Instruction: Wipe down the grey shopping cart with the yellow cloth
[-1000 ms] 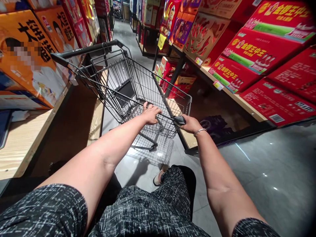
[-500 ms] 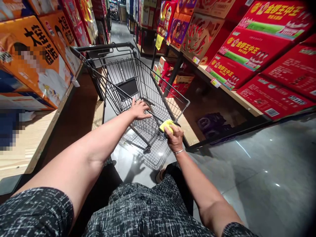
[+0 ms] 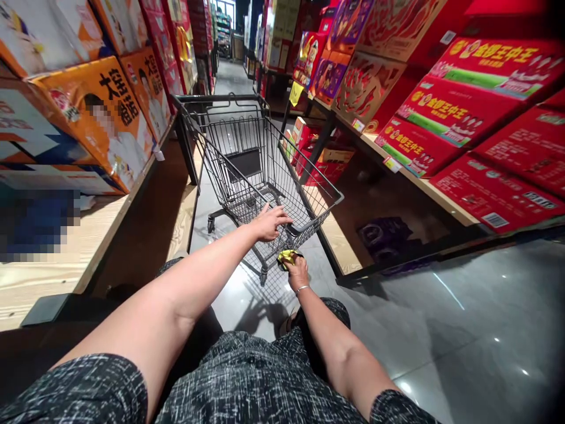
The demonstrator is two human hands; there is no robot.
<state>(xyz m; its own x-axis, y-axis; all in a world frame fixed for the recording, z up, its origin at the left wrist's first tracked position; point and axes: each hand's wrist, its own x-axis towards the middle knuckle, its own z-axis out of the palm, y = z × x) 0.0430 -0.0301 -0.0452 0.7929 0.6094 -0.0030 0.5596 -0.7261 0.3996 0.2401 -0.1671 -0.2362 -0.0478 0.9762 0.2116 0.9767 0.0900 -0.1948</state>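
Observation:
A black wire shopping cart (image 3: 244,164) stands before me, its handle at the far end and its near end toward my legs. My left hand (image 3: 270,224) is over the cart's near rim with fingers stretched out and spread; whether it touches the wire I cannot tell. Lower and to the right, my right hand (image 3: 298,274) grips a yellow and dark cloth (image 3: 288,258) close below the cart's near lower edge. Its fingertips are partly hidden by the cloth.
On the left, orange boxes (image 3: 95,121) sit on a wooden shelf (image 3: 99,238). Red boxes (image 3: 457,109) are stacked on the right shelf, above purple packages (image 3: 386,235). Shiny grey floor tiles (image 3: 445,330) lie at the right. The aisle runs on beyond the cart.
My right hand has moved down and left with the cloth, from the cart's near corner to below its edge. My left hand appears slightly farther right. The view has tilted up a little.

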